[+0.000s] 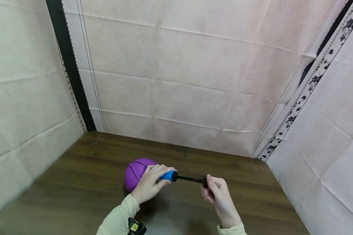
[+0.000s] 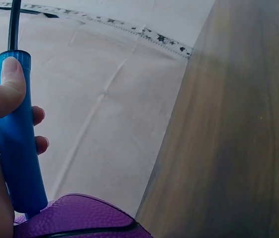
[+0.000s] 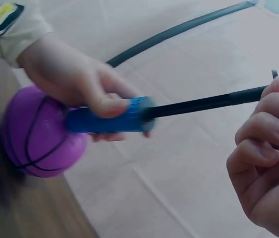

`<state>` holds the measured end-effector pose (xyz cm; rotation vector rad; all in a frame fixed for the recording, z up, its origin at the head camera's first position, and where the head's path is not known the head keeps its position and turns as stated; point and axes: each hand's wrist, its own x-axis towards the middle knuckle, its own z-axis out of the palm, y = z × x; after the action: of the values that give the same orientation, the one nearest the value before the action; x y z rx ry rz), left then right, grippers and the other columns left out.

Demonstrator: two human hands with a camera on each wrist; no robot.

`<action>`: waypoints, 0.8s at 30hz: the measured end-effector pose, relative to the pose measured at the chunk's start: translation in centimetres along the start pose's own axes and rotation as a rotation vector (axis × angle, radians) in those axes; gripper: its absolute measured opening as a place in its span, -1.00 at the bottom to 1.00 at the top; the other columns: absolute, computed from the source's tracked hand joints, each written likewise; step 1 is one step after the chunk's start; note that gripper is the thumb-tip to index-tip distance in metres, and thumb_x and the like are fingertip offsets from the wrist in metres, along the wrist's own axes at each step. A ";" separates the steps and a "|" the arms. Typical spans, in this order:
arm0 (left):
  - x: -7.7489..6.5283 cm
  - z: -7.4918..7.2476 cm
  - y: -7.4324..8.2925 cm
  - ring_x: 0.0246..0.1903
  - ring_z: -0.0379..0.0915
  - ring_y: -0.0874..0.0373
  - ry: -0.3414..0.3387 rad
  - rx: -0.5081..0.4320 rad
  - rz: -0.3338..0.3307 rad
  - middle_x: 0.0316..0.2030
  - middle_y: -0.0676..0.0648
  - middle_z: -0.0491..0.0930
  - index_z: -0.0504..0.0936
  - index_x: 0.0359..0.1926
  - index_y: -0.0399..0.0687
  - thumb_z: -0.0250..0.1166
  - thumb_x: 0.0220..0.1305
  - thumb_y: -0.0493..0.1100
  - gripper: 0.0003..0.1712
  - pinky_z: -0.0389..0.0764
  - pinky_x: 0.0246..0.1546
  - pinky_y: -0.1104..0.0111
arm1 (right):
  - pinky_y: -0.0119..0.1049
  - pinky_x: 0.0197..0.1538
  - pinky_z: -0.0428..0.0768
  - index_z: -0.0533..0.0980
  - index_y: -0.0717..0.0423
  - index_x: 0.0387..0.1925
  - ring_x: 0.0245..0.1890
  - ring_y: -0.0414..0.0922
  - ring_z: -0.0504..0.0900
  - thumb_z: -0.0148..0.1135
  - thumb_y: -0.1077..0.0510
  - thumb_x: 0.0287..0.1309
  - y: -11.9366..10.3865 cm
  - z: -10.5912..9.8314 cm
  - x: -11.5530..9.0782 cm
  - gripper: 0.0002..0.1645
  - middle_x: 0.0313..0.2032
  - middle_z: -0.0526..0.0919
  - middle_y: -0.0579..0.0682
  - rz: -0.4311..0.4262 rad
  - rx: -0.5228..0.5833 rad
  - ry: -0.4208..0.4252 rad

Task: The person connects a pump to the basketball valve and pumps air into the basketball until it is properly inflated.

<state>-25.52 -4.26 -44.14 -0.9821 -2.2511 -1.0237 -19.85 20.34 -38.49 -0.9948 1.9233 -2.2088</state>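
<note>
Nearest the person, the right hand [image 1: 220, 199] pinches the black handle [image 1: 205, 181] at the end of the rod [image 1: 189, 178], while the left hand [image 1: 150, 184] is wrapped round the blue pump [image 1: 167, 176], its thumb lying along the barrel near the rod end. The hands are well apart, with a long stretch of rod bare between them. That thin rod looks easy to bend, so the right hand would do best to push straight along its line, with the left hand bracing the barrel against the stroke. A fuller grip on the handle would probably steady the push.

Beyond the left hand sits the purple ball [image 1: 136, 172], right at the pump's far end; the joint is not clear enough to tell how firmly it is seated. Any sideways twist there could work it loose. The ball is over the wooden table [image 1: 106, 202], though whether it rests there cannot be told. Pale cloth [image 1: 179, 81] hangs behind.
</note>
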 end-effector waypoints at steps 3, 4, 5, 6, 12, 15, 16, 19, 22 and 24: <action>0.1 -0.3 -0.2 -0.06 0.48 0.26 -0.004 0.014 -0.008 -0.10 0.21 0.60 0.51 0.15 0.31 0.25 0.27 0.00 -0.59 0.33 0.08 0.05 | -0.38 -0.73 0.01 0.17 0.28 -0.66 -0.80 -0.05 -0.03 -0.37 0.29 0.52 -0.5 -0.5 -0.1 -0.48 -0.78 0.05 0.10 -0.054 0.008 -0.058; 0.1 -0.3 -0.1 -0.05 0.48 0.26 -0.004 0.014 -0.011 -0.10 0.21 0.60 0.51 0.15 0.31 0.26 0.26 0.00 -0.58 0.32 0.08 0.05 | -0.38 -0.73 0.01 0.17 0.28 -0.65 -0.80 -0.04 -0.03 -0.35 0.28 0.52 -0.5 -0.5 -0.1 -0.49 -0.78 0.05 0.11 -0.049 0.003 -0.067; 0.1 -0.4 -0.1 -0.05 0.48 0.26 0.000 0.016 -0.011 -0.10 0.21 0.61 0.52 0.14 0.30 0.26 0.26 0.00 -0.59 0.32 0.08 0.06 | -0.37 -0.73 0.02 0.17 0.30 -0.65 -0.80 -0.04 -0.02 -0.32 0.28 0.51 -0.5 -0.5 0.0 -0.49 -0.78 0.06 0.11 -0.042 0.001 -0.076; 0.1 -0.4 -0.1 -0.05 0.48 0.25 0.006 0.018 -0.009 -0.10 0.20 0.61 0.52 0.14 0.30 0.27 0.25 -0.01 -0.59 0.32 0.07 0.07 | -0.37 -0.73 0.01 0.17 0.32 -0.65 -0.80 -0.05 -0.02 -0.29 0.27 0.51 -0.3 -0.4 0.1 -0.49 -0.79 0.06 0.11 -0.024 0.002 -0.075; 0.1 0.0 0.6 -0.06 0.49 0.23 0.032 0.035 0.050 -0.09 0.18 0.62 0.54 0.10 0.22 0.28 0.23 -0.05 -0.61 0.30 0.03 0.10 | -0.39 -0.69 0.09 0.23 0.49 -0.57 -0.77 -0.32 0.18 -0.12 0.11 0.49 1.9 1.1 1.0 -0.43 -0.78 0.24 -0.19 0.177 -0.050 -0.007; 0.1 0.3 0.8 -0.07 0.48 0.24 0.029 0.077 0.080 -0.10 0.18 0.61 0.55 0.10 0.23 0.26 0.24 0.00 -0.62 0.29 0.01 0.10 | -0.42 -0.66 0.15 0.24 0.58 -0.49 -0.75 -0.37 0.24 -0.13 0.05 0.49 3.3 1.9 1.6 -0.39 -0.75 0.31 -0.24 0.268 -0.098 0.017; 0.1 0.3 0.9 -0.08 0.47 0.24 0.031 0.096 0.085 -0.11 0.19 0.61 0.55 0.09 0.24 0.26 0.23 0.01 -0.62 0.29 0.01 0.10 | -0.43 -0.64 0.16 0.24 0.59 -0.47 -0.76 -0.36 0.24 -0.13 0.03 0.49 3.6 2.1 1.7 -0.37 -0.75 0.31 -0.24 0.293 -0.107 0.031; 0.1 0.4 0.7 -0.08 0.47 0.25 0.036 0.138 0.084 -0.12 0.21 0.60 0.55 0.08 0.30 0.28 0.20 0.04 -0.61 0.29 0.02 0.10 | -0.46 -0.61 0.19 0.27 0.59 -0.43 -0.76 -0.35 0.24 -0.10 -0.02 0.48 4.3 2.3 1.8 -0.35 -0.75 0.30 -0.22 0.348 -0.128 0.074; 0.0 0.4 0.4 -0.06 0.48 0.26 0.025 0.112 0.051 -0.11 0.25 0.60 0.54 0.09 0.38 0.30 0.18 0.04 -0.59 0.31 0.05 0.10 | -0.44 -0.59 0.15 0.30 0.54 -0.45 -0.75 -0.34 0.23 -0.03 -0.06 0.44 4.1 2.1 1.6 -0.35 -0.76 0.31 -0.22 0.386 -0.121 0.125; -0.2 0.2 0.2 -0.05 0.49 0.28 0.021 0.079 0.011 -0.10 0.26 0.60 0.53 0.10 0.40 0.31 0.19 0.03 -0.57 0.31 0.07 0.09 | -0.40 -0.61 0.09 0.28 0.51 -0.50 -0.75 -0.34 0.21 -0.03 -0.03 0.45 3.4 1.8 1.3 -0.37 -0.76 0.29 -0.23 0.359 -0.106 0.139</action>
<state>-25.25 -4.08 -44.31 -0.9454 -2.2488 -0.9283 -21.23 17.48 -40.99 -0.4642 2.0967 -2.0350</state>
